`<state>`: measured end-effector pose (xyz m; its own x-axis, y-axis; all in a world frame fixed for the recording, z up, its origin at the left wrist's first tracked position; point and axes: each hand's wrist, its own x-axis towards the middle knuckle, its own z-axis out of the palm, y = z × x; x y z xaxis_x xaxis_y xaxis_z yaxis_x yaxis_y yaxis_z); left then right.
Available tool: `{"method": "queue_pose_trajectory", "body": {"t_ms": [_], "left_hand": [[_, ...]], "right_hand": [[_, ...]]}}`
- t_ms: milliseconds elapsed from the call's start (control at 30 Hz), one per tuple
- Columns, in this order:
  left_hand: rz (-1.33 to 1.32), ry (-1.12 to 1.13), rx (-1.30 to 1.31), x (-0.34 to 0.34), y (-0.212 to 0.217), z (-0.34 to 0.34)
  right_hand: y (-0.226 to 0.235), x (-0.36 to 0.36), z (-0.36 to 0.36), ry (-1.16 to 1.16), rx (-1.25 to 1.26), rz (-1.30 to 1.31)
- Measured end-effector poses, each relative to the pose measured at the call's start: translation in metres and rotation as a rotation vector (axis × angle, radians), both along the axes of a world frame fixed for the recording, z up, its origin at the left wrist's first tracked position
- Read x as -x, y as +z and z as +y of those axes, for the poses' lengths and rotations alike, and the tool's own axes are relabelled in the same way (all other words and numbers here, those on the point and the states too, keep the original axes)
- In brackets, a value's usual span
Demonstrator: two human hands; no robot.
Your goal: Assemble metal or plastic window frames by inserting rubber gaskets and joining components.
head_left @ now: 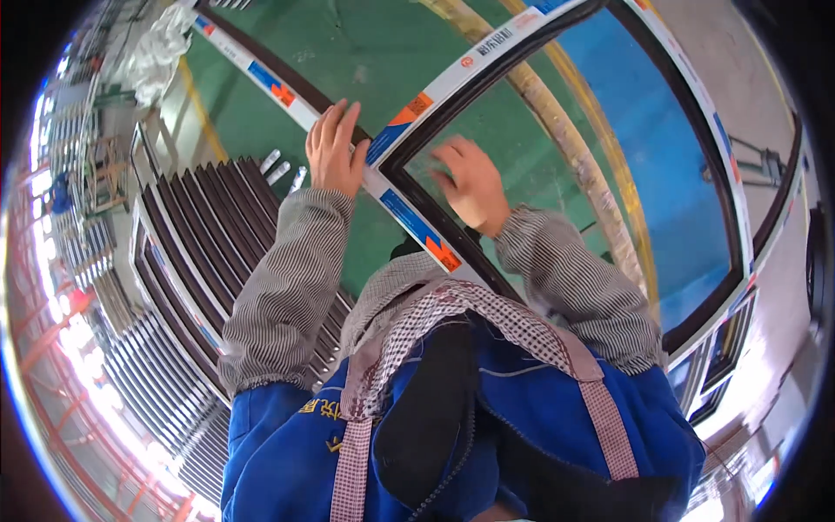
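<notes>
A large dark window frame [522, 52], wrapped in white protective tape with blue and orange marks, stands in front of me. My left hand [335, 150] rests flat on the frame's near bar [287, 94], fingers spread over the tape close to the corner joint [380, 170]. My right hand [470, 184] is blurred, inside the frame opening just right of that corner, fingers loosely curled with nothing seen in them. Both forearms wear striped sleeve covers over a blue jacket.
A stack of dark frame profiles [187, 252] lies to my left on a rack. The floor is green [365, 52] with a blue area [670, 174] and a yellow line. More frames [726, 339] lean at the lower right.
</notes>
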<state>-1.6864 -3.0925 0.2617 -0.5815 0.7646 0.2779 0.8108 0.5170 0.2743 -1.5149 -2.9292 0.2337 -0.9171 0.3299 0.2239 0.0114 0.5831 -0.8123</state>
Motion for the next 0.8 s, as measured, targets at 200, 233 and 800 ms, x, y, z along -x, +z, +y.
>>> {"method": "queue_pose_trajectory", "body": {"t_ms": [200, 233, 800], "left_hand": [[-0.259, -0.829, 0.303, 0.003, 0.033, 0.030], [-0.336, -1.002, 0.444, -0.001, 0.036, 0.034], [-0.029, -1.302, 0.369, 0.010, -0.021, 0.040]], "right_hand": [[0.010, -0.067, -0.050, -0.170, 0.224, -0.232], [0.013, -0.070, -0.059, -0.207, 0.166, -0.239], [0.015, -0.002, -0.106, -0.407, -0.166, -0.514]]}}
